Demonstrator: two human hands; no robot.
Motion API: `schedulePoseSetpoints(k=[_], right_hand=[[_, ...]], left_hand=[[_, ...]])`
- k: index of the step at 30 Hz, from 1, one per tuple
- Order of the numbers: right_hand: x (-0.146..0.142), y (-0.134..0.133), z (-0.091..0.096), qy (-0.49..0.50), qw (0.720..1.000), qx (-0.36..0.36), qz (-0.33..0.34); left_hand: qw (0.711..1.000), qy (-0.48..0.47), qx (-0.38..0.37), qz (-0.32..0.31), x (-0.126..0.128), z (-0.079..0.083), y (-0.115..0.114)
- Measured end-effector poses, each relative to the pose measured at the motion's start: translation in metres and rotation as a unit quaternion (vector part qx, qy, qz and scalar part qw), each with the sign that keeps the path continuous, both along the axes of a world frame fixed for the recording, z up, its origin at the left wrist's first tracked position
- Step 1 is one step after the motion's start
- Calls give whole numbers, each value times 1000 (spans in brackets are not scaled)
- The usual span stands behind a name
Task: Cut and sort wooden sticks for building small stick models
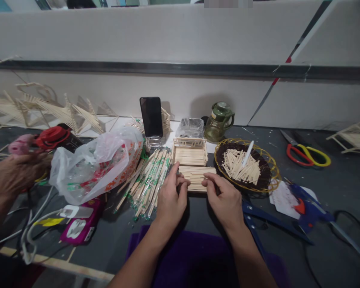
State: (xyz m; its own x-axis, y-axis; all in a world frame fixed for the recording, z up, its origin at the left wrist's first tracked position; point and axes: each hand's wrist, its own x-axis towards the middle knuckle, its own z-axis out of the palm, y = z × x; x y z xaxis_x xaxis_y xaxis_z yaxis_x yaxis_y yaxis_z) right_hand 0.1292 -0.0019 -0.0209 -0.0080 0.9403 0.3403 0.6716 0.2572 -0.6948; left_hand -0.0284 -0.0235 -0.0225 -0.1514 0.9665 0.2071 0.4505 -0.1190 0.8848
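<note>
A flat panel of thin wooden sticks laid side by side [195, 185] lies on the dark table in front of me. My left hand [173, 192] grips its left edge, thumb and fingers bent. At the right edge, my right hand [223, 196] pinches the end of a loose short wooden stick [198, 174] that lies across the panel top. Just behind stands a small tray-like piece built of sticks with a railing [189, 154]. To the right, a woven basket [271, 170] holds many short cut sticks [240, 166] and a white plastic tool [247, 154].
Wrapped chopsticks [150, 186], a plastic bag [93, 164] and a magenta box [82, 226] lie left. A phone [151, 118] and green jug [219, 122] stand behind. Scissors [307, 155], blue cutters [273, 220] and a glue gun [310, 208] lie right. Another person's hand [21, 172] is far left.
</note>
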Motion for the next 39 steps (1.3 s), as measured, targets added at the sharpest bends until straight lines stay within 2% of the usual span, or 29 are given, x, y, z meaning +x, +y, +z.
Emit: schedulePoseSetpoints(k=[14, 26, 32, 39], right_hand=[[7, 0, -2, 9, 999, 10, -36], [7, 1, -3, 3, 999, 7, -47], [12, 4, -3, 0, 997, 44, -60], [17, 0, 11, -26, 990, 69, -118]], left_hand=[[1000, -4, 3, 18, -6, 2, 1], [1000, 2, -6, 8, -4, 0, 2], [998, 37, 39, 31, -6, -1, 3], [988, 72, 116, 66, -8, 6, 1]])
